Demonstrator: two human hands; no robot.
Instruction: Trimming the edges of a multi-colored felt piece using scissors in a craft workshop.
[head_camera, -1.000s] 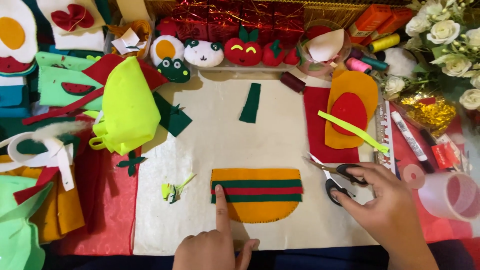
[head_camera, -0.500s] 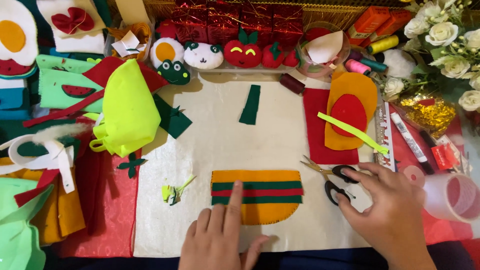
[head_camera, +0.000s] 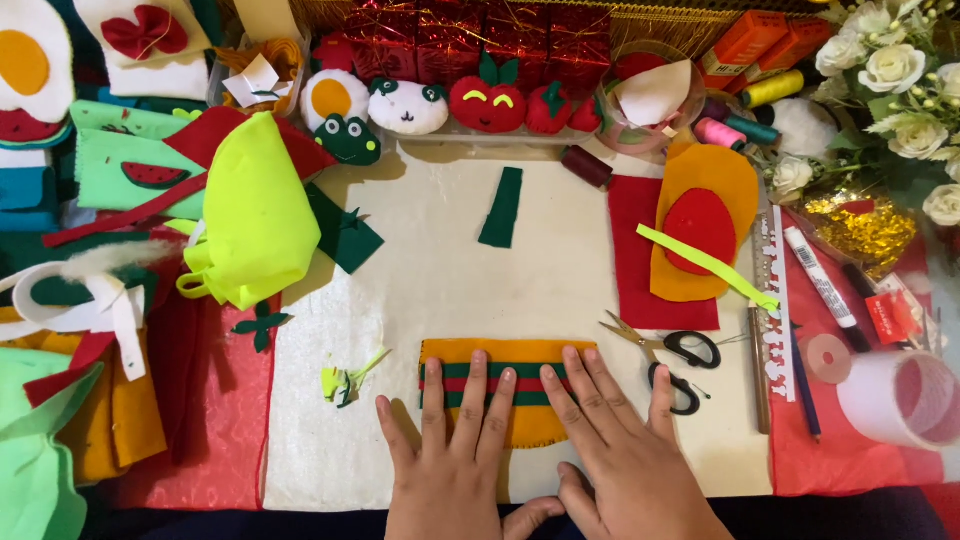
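An orange felt piece (head_camera: 520, 352) with green and red stripes lies on the cream work cloth (head_camera: 450, 260) near the front. My left hand (head_camera: 455, 455) presses flat on its left half, fingers spread. My right hand (head_camera: 620, 445) lies flat on its right half, fingers apart, holding nothing. A pair of black-handled scissors (head_camera: 672, 355) rests on the cloth just right of my right hand, untouched.
A dark green felt strip (head_camera: 502, 207) lies mid-cloth. Red and orange felt pieces (head_camera: 690, 235) with a lime strip sit at right, beside a ruler, pens and tape roll (head_camera: 895, 400). Lime felt (head_camera: 255, 210), scraps and stuffed felt toys (head_camera: 410, 105) crowd the left and back.
My right hand let go of the scissors and moved left onto the striped felt. My left hand went from one pointing finger to a flat open palm on the piece.
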